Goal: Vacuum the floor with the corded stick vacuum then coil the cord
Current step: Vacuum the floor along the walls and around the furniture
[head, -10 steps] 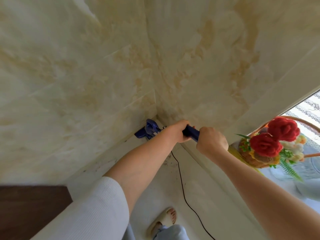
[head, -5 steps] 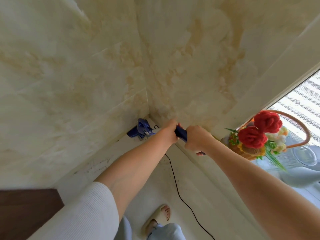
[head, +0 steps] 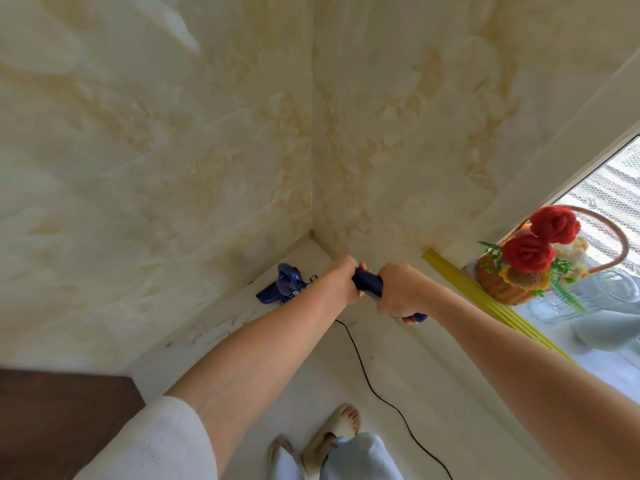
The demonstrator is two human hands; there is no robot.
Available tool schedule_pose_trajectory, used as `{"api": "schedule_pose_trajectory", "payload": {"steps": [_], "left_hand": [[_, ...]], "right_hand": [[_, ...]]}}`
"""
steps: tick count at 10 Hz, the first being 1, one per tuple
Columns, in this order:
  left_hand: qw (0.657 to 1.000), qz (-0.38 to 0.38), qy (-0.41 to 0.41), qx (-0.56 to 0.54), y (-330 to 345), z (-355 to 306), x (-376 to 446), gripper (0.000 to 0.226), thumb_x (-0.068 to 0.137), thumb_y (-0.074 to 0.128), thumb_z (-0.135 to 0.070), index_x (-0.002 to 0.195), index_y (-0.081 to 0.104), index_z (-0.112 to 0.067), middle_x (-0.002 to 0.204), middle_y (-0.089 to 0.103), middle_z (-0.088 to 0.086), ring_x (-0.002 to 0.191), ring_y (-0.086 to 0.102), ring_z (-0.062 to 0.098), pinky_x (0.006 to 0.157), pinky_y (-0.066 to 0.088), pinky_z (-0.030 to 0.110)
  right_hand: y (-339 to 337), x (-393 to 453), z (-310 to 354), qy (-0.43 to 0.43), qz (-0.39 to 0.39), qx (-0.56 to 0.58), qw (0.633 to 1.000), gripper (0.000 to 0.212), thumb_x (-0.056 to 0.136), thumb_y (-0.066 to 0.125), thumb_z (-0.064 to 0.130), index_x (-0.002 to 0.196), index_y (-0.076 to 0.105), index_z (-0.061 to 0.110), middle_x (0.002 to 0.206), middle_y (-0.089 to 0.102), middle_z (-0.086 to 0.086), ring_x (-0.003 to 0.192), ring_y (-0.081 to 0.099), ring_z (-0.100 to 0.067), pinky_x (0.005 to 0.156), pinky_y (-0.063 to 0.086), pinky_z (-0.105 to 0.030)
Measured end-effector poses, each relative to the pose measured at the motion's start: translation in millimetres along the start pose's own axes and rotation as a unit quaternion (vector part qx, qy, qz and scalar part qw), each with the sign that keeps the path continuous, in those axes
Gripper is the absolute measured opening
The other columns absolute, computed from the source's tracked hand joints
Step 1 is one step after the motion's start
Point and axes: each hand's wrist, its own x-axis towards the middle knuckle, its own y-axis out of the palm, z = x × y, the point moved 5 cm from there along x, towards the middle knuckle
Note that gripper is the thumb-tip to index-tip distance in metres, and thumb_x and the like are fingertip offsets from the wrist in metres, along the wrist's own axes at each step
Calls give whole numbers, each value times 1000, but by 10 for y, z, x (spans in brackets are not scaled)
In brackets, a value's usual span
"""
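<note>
Head view: at the middle of the frame both hands wrap a dark blue handle point(head: 369, 283) of the stick vacuum. The left hand point(head: 341, 277) grips its upper end with fingers curled fully round; the right hand point(head: 403, 292) clenches the lower part, the handle's tip poking out beneath its fist. Left of the hands, in the floor corner where two walls meet, sits the vacuum head point(head: 282, 284), blue moulded plastic with a rounded housing. A thin black cord point(head: 374, 393) drops from under the left wrist and snakes toward the bottom of the frame across the pale, smooth floor point(head: 277, 375). The walls point(head: 173, 150) are glossy cream tiles with marbled tan veining. At right, a woven wicker basket point(head: 498, 282) with a hooped handle holds fuzzy red roses point(head: 528, 252), beside a yellow ridged strip point(head: 460, 282) and clear glass vessels point(head: 616, 289). A dark wood panel point(head: 52, 417) fills the lower left; a ribbed white sleeve point(head: 156, 445) and beige slippers point(head: 339, 427) show at the bottom.
</note>
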Motion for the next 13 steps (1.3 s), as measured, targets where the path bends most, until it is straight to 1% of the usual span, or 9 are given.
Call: {"api": "schedule_pose_trajectory", "payload": {"steps": [1, 2, 3, 4, 5, 6, 8, 11, 13], "left_hand": [[958, -35, 127, 255, -178, -175, -469, 40, 101, 28, 6, 68, 30, -17, 72, 34, 4, 35, 48, -8, 42, 38, 7], [989, 78, 102, 71, -164, -244, -268, 23, 102, 28, 1, 91, 47, -8, 91, 50, 4, 72, 58, -8, 64, 39, 9], [991, 51, 123, 34, -254, -382, -242, 29, 102, 29, -5, 128, 40, -10, 115, 49, 4, 115, 50, 10, 85, 36, 18], [977, -10, 137, 166, -273, -379, -253, 33, 103, 30, -4, 133, 40, 4, 136, 48, 13, 126, 48, 22, 88, 41, 19], [972, -22, 140, 186, -218, -313, -342, 27, 102, 28, -1, 94, 54, 4, 105, 54, 19, 123, 50, 33, 81, 48, 18], [967, 26, 150, 204, -191, -255, -296, 24, 99, 35, 1, 77, 42, -7, 79, 45, 9, 73, 54, 22, 72, 46, 18], [972, -21, 169, 164, -132, -247, -125, 24, 95, 37, -3, 73, 42, -10, 72, 43, 7, 58, 45, 15, 59, 44, 23], [954, 27, 199, 222, -116, -368, -124, 18, 96, 35, -3, 80, 40, -11, 80, 43, 6, 68, 45, 14, 74, 39, 19], [936, -3, 220, 273, -106, -472, 14, 20, 97, 39, -6, 77, 41, -10, 79, 46, 6, 67, 45, 14, 79, 36, 20]], "right_hand": [[169, -15, 173, 5, -11, 15, 1000, 23, 80, 54, 1, 103, 57, 4, 66, 65, -11, 38, 56, -16, 37, 44, -21], [323, 20, 305, 11, -19, 24, 999, 27, 81, 52, 1, 108, 57, 2, 69, 67, -14, 43, 60, -19, 39, 47, -23], [424, 53, 440, 4, -6, 37, 999, 29, 83, 49, 0, 112, 53, 2, 72, 67, -16, 46, 60, -21, 43, 50, -26], [374, 77, 462, -6, 15, 12, 1000, 26, 83, 49, 0, 109, 53, 1, 64, 62, -12, 44, 57, -19, 39, 44, -24], [288, 62, 400, -6, 23, -3, 1000, 25, 83, 48, -2, 107, 53, 1, 62, 60, -12, 43, 55, -20, 38, 43, -24], [226, 74, 329, -13, 17, -8, 1000, 25, 83, 48, -2, 108, 52, 2, 66, 61, -13, 46, 57, -22, 42, 46, -27], [327, 180, 276, -24, 17, 11, 1000, 17, 86, 47, -2, 99, 41, 7, 66, 57, -11, 45, 56, -21, 45, 49, -28], [137, 170, 430, -44, 30, -63, 997, 13, 80, 48, -7, 92, 52, -3, 62, 61, -14, 60, 62, -28, 64, 56, -34], [315, 270, 409, -29, 49, 73, 996, 10, 86, 44, -3, 95, 44, 2, 62, 59, -15, 46, 59, -22, 48, 54, -31]]}}
